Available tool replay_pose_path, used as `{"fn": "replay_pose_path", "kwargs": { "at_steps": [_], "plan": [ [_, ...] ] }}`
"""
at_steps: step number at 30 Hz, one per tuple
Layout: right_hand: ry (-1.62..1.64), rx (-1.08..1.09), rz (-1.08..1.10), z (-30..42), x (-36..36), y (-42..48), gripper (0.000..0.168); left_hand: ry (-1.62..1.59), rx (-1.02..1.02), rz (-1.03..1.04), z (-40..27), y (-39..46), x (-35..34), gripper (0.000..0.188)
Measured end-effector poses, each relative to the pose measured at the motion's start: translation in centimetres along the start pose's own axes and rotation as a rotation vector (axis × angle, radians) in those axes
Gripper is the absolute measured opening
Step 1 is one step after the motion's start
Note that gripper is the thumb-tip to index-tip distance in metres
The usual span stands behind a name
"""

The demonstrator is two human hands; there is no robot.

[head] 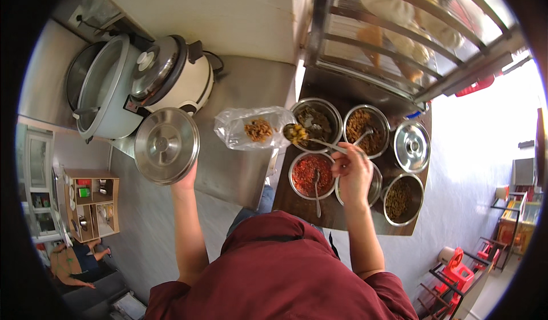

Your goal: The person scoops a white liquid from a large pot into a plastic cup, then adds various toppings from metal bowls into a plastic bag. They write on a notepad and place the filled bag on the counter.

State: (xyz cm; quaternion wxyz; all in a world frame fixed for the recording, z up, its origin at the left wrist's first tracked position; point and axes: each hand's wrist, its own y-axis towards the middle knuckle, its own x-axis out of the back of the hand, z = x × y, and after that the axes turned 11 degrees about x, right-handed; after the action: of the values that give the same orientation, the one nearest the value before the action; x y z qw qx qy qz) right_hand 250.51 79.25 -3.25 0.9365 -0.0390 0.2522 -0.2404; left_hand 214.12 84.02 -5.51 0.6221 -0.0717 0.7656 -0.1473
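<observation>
My left hand [186, 180] holds a round stainless steel lid [165, 148] up by its edge, above the steel counter. Pinched in my right hand [355, 172] is a metal spoon [325, 144], its bowl loaded with chopped yellow-green food [296, 133]. The spoon's bowl hangs between a clear plastic bag [229, 127] and a steel bowl of dark leafy food [314, 116]. Brown chopped filling [258, 130] shows on or in the bag; I cannot tell which. Red chopped chilli [306, 174] fills a nearby bowl with a spoon standing in it. My right hand partly hides another steel bowl [376, 187].
Brown minced food [357, 125] and greenish chopped food [397, 203] sit in bowls rightward, near a lid [411, 145] on the dark wooden table [284, 206]. A rice cooker [180, 80] and large pot [105, 84] stand left. A barred glass cabinet [385, 41] rises behind.
</observation>
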Motion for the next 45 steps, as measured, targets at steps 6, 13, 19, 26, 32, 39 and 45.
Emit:
{"fn": "replay_pose_path", "kwargs": {
  "at_steps": [6, 13, 19, 26, 32, 39, 45],
  "plan": [
    [-0.658, 0.499, 0.389, -11.6, -6.1, 0.4, 0.017, -0.063, -0.016, -0.033, -3.3, -0.1, 0.6, 0.026],
    [-0.176, 0.205, 0.107, -10.3, -4.8, 1.3, 0.018, -0.017, 0.045, 0.035, -3.3, 2.0, -0.4, 0.029],
    [0.416, -0.047, -0.039, -5.6, 3.1, 2.0, 0.022, -0.008, 0.211, 0.173, 1.2, 4.6, -2.9, 0.033],
    [0.218, 0.32, -0.462, 1.0, 15.9, -3.4, 0.021, 0.174, 0.355, 0.205, 6.5, 4.7, -3.1, 0.038],
    [-0.262, 0.488, -0.936, 0.9, 24.3, -8.3, 0.018, 0.352, 0.599, 0.342, 18.6, 1.3, -10.2, 0.051],
    [-0.223, 0.432, -0.989, -2.0, 23.9, -10.6, 0.018, 0.629, 0.785, 0.389, 24.2, 1.8, -9.7, 0.05],
    [-0.206, 0.364, -0.936, -3.0, 23.9, -11.3, 0.02, 0.822, 0.742, 0.421, 26.8, 1.8, -8.5, 0.049]
  ]
}}
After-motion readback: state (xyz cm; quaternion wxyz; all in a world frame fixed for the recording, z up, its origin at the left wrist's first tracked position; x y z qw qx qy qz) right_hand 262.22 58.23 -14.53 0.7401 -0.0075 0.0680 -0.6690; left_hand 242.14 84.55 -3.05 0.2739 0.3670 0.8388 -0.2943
